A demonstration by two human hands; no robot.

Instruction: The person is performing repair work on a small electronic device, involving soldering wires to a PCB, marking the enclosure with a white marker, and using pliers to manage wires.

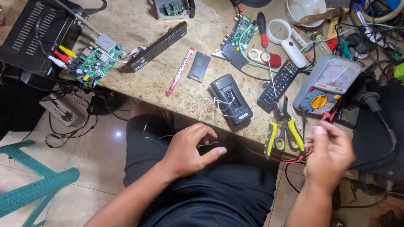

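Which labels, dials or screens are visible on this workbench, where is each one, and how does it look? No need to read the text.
Multimeter: right side of the table, grey case, pale needle-scale window, yellow round selector on a dark panel.
Front panel strip: upper middle, long black bar with small white lettering.
Marker pen: centre, red and white printed barrel.
Set-top box: upper left corner, black, with small white label.

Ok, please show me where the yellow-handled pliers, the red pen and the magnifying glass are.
yellow-handled pliers (283, 133), head view, on the handles.
red pen (179, 71), head view, mid-barrel.
magnifying glass (279, 30), head view, on the lens.
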